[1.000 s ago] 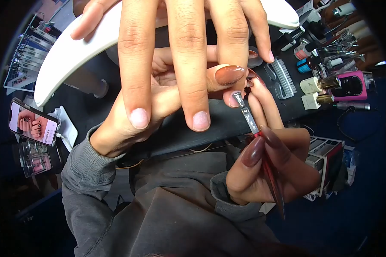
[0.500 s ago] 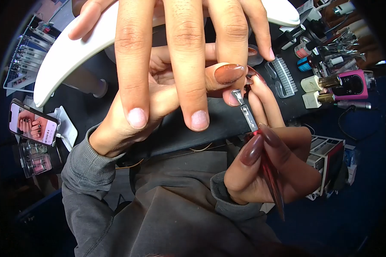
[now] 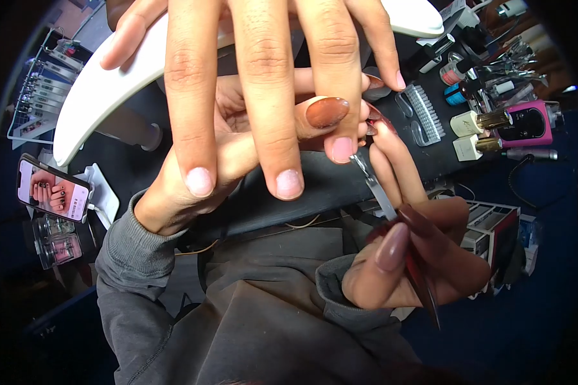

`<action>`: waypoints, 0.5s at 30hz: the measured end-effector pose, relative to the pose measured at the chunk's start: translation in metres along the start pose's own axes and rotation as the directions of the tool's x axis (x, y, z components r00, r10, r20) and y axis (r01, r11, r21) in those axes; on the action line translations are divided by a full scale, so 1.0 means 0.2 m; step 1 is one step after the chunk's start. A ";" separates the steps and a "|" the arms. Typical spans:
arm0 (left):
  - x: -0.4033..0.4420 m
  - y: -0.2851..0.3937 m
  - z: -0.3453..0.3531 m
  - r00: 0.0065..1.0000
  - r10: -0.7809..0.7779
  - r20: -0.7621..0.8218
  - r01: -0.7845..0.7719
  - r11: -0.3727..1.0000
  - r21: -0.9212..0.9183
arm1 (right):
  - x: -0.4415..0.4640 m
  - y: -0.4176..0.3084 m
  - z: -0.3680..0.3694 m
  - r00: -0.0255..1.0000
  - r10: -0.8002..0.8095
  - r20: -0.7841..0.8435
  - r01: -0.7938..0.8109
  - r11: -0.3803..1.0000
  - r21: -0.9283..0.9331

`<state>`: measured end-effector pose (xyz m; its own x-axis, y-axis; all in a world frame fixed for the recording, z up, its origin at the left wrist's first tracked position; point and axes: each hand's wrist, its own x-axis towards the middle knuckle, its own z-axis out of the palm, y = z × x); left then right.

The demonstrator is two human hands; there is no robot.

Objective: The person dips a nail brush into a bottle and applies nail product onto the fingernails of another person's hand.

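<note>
Left hand (image 3: 234,144): the other person's finger (image 3: 337,70) is clasped, with the thumb laid across it from the left.
Right hand (image 3: 433,256): the brush (image 3: 380,194) is pinched by its red handle.
Brush tip: it is held at the near right edge of the fingernail (image 3: 341,149); whether contact is made cannot be told.
Handling: the finger is best kept steady, the bristles flat and lightly pressed, the surrounding skin avoided.

No text legible; marks on pink device (image 3: 525,126) too small.
</note>
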<state>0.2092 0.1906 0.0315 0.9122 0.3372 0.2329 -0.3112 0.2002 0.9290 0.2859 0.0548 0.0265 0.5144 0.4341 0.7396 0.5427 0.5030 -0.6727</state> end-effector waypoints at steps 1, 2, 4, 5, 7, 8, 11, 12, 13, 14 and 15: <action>0.00 0.00 0.01 0.995 -0.044 -0.084 0.043 0.999 -0.017 | 0.01 0.00 0.00 1.000 -0.004 0.029 0.004 1.000 -0.014; 0.00 0.00 0.01 0.996 -0.047 -0.080 0.046 0.999 -0.015 | 0.01 0.00 0.00 0.998 -0.008 0.057 0.009 1.000 -0.027; 0.00 0.00 0.00 0.996 -0.041 -0.085 0.042 0.999 0.013 | 0.02 0.00 -0.01 0.993 -0.013 0.114 0.019 0.998 -0.055; 0.00 0.00 0.00 0.996 -0.044 -0.081 0.045 0.999 0.015 | 0.02 0.00 0.00 0.994 -0.012 0.109 0.018 0.998 -0.056; 0.02 0.03 -0.01 0.997 -0.065 -0.052 0.073 0.985 0.157 | 0.01 0.00 0.04 0.997 -0.051 0.050 0.057 0.990 -0.131; 0.02 0.04 -0.01 0.996 -0.077 -0.039 0.084 0.970 0.228 | 0.01 0.00 0.04 0.998 -0.050 0.045 0.055 0.990 -0.132; 0.02 0.08 0.05 0.989 -0.111 -0.101 0.132 0.964 0.232 | 0.02 0.02 0.04 0.997 -0.072 0.019 0.074 0.983 -0.166; 0.01 0.08 0.08 0.977 -0.115 -0.182 0.132 0.988 0.082 | 0.02 0.02 0.04 0.996 -0.088 0.025 0.091 0.984 -0.153; 0.01 0.07 0.07 0.977 -0.117 -0.180 0.133 0.988 0.082 | 0.02 0.03 0.03 0.994 -0.105 0.030 0.109 0.984 -0.140; -0.01 0.05 0.06 0.977 -0.098 -0.189 0.112 0.992 0.066 | 0.02 0.03 0.04 0.994 -0.104 0.029 0.108 0.984 -0.140; -0.02 0.03 0.04 0.977 -0.079 -0.198 0.091 0.995 0.049 | 0.01 0.03 0.04 0.995 -0.099 0.011 0.100 0.986 -0.132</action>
<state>0.2065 0.1830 0.0382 0.8630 0.4959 0.0970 -0.2137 0.1842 0.9594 0.2845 0.0650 0.0246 0.4509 0.3900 0.8029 0.6739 0.4411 -0.5927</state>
